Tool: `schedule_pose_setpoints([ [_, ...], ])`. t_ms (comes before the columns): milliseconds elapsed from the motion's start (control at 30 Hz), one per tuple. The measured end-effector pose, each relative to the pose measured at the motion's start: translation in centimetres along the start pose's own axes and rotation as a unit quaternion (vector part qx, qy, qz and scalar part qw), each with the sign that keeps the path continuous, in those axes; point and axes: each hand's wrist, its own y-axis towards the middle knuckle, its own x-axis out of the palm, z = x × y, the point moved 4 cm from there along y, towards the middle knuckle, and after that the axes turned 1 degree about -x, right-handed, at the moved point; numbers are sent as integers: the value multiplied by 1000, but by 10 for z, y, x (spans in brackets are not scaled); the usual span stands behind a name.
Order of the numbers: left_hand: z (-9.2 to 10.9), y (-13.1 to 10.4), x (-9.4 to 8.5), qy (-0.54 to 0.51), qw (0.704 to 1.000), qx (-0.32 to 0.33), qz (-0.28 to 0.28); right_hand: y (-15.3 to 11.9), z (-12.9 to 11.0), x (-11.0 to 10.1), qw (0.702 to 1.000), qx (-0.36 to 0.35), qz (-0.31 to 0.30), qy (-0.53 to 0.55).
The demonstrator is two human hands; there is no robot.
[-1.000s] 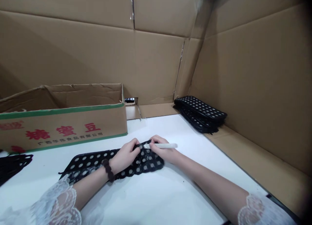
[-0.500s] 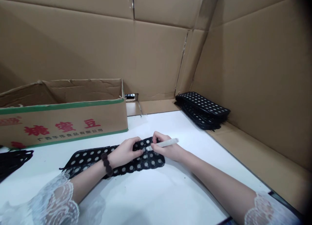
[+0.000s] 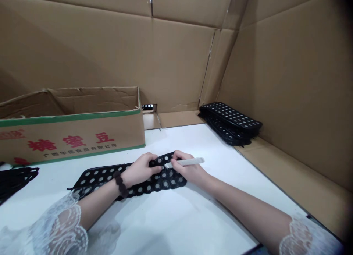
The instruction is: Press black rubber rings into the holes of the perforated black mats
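On the white table lies a long black piece with white polka dots point(image 3: 168, 180), fabric-like, stretching from left of centre to under my hands. My left hand point(image 3: 141, 169) rests on its middle, thumb and forefinger closed on the material; the other fingers are hidden. In my right hand point(image 3: 188, 170) a slim white pen-like tool point(image 3: 190, 161) is gripped between thumb and fingers. Its left tip touches or hovers just over the dotted piece, close to my left thumb; which of these I cannot tell.
A cardboard box point(image 3: 82, 137) with green edging and red lettering stands at the back left. Several dotted black pieces point(image 3: 231, 120) are stacked at the back right. Black strips point(image 3: 16, 181) lie at the left edge. Cardboard walls point(image 3: 176, 60) enclose the table point(image 3: 165, 225).
The white tool has tilted slightly flatter in my right hand. My left hand and the dotted piece stay nearly where they were. The whole view has shifted slightly.
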Motion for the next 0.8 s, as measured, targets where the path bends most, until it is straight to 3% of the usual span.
schedule_pose_setpoints([
  [167, -5, -3, 7, -93, 992, -75, 27, -1, -6, 13, 995, -66, -12, -72],
  [300, -1, -6, 8, -114, 990, -68, 47, -2, -11, 18, 993, -66, -12, -96],
  [400, 1, -9, 6, -132, 989, -54, 30, -1, -11, 18, 993, -59, 5, -98],
  [500, -1, -9, 2, -120, 992, -46, 2, 1, -6, 13, 996, -50, 22, -77],
  [667, -5, -4, -2, -65, 997, -23, -26, 6, 8, 2, 998, 24, -33, 43],
  [800, -2, -3, -3, -72, 996, 2, -46, 7, 8, -9, 995, 47, 9, 86],
])
